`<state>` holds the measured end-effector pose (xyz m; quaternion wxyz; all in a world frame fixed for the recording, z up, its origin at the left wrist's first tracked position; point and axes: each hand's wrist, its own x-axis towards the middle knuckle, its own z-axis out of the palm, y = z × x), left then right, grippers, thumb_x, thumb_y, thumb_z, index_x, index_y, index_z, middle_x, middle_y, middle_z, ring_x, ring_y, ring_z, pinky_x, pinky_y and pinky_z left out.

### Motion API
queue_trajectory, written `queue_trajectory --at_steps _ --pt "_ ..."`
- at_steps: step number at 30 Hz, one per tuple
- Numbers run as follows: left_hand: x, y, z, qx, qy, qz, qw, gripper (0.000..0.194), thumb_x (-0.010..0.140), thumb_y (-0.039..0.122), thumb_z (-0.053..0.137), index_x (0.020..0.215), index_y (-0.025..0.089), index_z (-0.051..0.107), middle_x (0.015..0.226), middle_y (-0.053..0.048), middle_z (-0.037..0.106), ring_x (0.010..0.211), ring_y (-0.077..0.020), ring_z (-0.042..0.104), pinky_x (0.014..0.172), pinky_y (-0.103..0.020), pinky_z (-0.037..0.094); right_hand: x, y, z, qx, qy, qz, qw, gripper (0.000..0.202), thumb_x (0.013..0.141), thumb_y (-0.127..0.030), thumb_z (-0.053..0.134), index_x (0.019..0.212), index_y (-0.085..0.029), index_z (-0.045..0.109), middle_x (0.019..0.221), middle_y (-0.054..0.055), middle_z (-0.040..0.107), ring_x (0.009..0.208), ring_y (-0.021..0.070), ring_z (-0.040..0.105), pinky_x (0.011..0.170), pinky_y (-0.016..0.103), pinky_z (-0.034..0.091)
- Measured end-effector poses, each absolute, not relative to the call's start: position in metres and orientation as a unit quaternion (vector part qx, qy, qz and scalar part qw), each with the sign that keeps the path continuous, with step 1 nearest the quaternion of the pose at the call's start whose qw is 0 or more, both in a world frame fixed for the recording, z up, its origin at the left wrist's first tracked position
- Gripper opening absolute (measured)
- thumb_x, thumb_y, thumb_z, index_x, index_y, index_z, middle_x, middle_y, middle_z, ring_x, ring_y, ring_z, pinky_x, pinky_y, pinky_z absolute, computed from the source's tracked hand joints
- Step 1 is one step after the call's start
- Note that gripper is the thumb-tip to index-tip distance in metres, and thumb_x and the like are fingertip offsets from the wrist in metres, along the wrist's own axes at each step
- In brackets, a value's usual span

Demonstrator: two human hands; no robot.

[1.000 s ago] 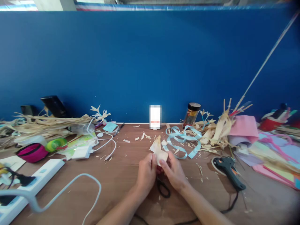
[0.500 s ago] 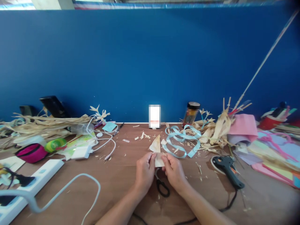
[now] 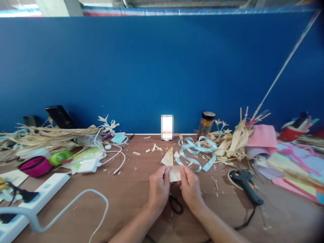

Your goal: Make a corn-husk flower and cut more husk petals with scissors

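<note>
Between my two hands is a small pale piece of husk or paper (image 3: 175,173), roughly rectangular. My left hand (image 3: 159,189) pinches its left edge with thumb and fingers. The right edge is pinched by my right hand (image 3: 190,187). Just beyond the fingertips lies a pale triangular husk piece (image 3: 167,157). Scissors with black handles (image 3: 176,204) lie on the table below and between the hands, their blades mostly hidden. Light blue ribbon (image 3: 196,148) curls on the table past my right hand.
A glue gun (image 3: 246,185) lies at the right, near dried husks (image 3: 235,141) and coloured paper (image 3: 262,138). At the left are a power strip (image 3: 35,206), white cables, a pink pouch (image 3: 35,165) and more husks (image 3: 58,135). A jar (image 3: 207,125) stands by the blue partition (image 3: 162,67).
The fingers have shifted on the pale piece, which now sits more level and shows more evenly between the thumbs. My right hand has turned slightly. The view has tilted up a little.
</note>
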<state>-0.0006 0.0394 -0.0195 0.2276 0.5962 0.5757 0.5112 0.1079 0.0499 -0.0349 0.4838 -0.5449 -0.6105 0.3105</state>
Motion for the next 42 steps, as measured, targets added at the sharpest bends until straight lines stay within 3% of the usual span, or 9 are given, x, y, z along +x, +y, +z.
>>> queue_trajectory --at_steps 8,11,16,21,25,28,32,38,42 --pt "-0.019 0.049 -0.023 0.522 0.628 0.540 0.205 0.028 0.082 0.036 0.039 0.072 0.016 0.057 0.058 -0.001 0.055 0.054 -0.0142 0.052 0.051 -0.021 0.035 0.122 0.060 -0.029 -0.534 -0.542 0.322 0.563 0.037 0.086 -0.044 0.032 0.096 -0.016 0.054 0.052 -0.003 0.047 0.041 0.0099 0.042 0.041 0.020 0.037" --pt "-0.020 0.050 -0.024 0.510 0.614 0.549 0.247 0.030 0.082 0.037 0.038 0.074 0.016 0.057 0.054 0.000 0.053 0.049 -0.0131 0.050 0.047 -0.021 0.036 0.117 0.059 -0.028 -0.484 -0.553 0.409 0.541 0.035 0.083 -0.045 0.038 0.100 -0.017 0.050 0.060 0.000 0.054 0.047 0.0114 0.049 0.042 0.020 0.040" --pt "-0.009 0.045 -0.025 0.535 0.562 0.547 0.315 0.027 0.080 0.036 0.042 0.074 0.014 0.057 0.056 0.000 0.055 0.049 -0.0111 0.050 0.047 -0.020 0.038 0.107 0.059 -0.033 -0.451 -0.573 0.462 0.505 0.024 0.077 -0.041 0.050 0.083 -0.018 0.052 0.064 0.001 0.057 0.052 0.0135 0.053 0.048 0.023 0.044" --pt "-0.012 0.049 -0.023 0.528 0.524 0.563 0.360 0.034 0.073 0.031 0.054 0.102 0.014 0.056 0.077 -0.004 0.062 0.061 -0.0124 0.055 0.056 -0.022 0.044 0.117 0.064 -0.032 -0.468 -0.614 0.412 0.483 0.022 0.077 -0.039 0.050 0.074 -0.018 0.056 0.058 -0.002 0.054 0.051 0.0117 0.048 0.049 0.021 0.039" --pt "-0.017 0.053 -0.023 0.560 0.514 0.523 0.385 0.023 0.071 0.031 0.056 0.082 0.012 0.065 0.072 -0.005 0.062 0.060 -0.0128 0.054 0.055 -0.022 0.042 0.120 0.063 -0.027 -0.452 -0.649 0.417 0.448 0.022 0.077 -0.038 0.051 0.074 -0.017 0.058 0.060 -0.002 0.055 0.056 0.0127 0.049 0.053 0.022 0.039" --pt "-0.016 0.054 -0.027 0.524 0.506 0.528 0.436 0.021 0.071 0.032 0.056 0.073 0.011 0.062 0.062 -0.002 0.058 0.053 -0.0101 0.050 0.050 -0.019 0.038 0.119 0.064 -0.029 -0.450 -0.609 0.456 0.468 0.022 0.075 -0.038 0.053 0.077 -0.016 0.057 0.063 0.000 0.056 0.057 0.0132 0.049 0.053 0.023 0.040" --pt "-0.015 0.056 -0.034 0.470 0.501 0.546 0.480 0.022 0.068 0.034 0.059 0.069 0.012 0.057 0.054 0.002 0.052 0.047 -0.0072 0.045 0.045 -0.017 0.034 0.118 0.067 -0.037 -0.437 -0.548 0.504 0.505 0.026 0.072 -0.041 0.057 0.077 -0.015 0.055 0.066 0.001 0.057 0.058 0.0134 0.051 0.054 0.024 0.043" --pt "-0.018 0.058 -0.032 0.485 0.470 0.546 0.496 0.030 0.066 0.032 0.062 0.087 0.011 0.062 0.066 -0.002 0.061 0.056 -0.0107 0.053 0.053 -0.021 0.041 0.119 0.068 -0.037 -0.433 -0.550 0.509 0.501 0.028 0.070 -0.043 0.059 0.074 -0.016 0.055 0.063 -0.001 0.055 0.056 0.0120 0.049 0.054 0.023 0.041" --pt "-0.019 0.058 -0.032 0.472 0.471 0.543 0.510 0.026 0.066 0.032 0.062 0.080 0.010 0.064 0.065 -0.004 0.063 0.055 -0.0112 0.053 0.051 -0.021 0.041 0.118 0.067 -0.036 -0.415 -0.533 0.533 0.509 0.023 0.071 -0.038 0.059 0.076 -0.016 0.055 0.064 -0.001 0.055 0.057 0.0113 0.049 0.054 0.022 0.040"
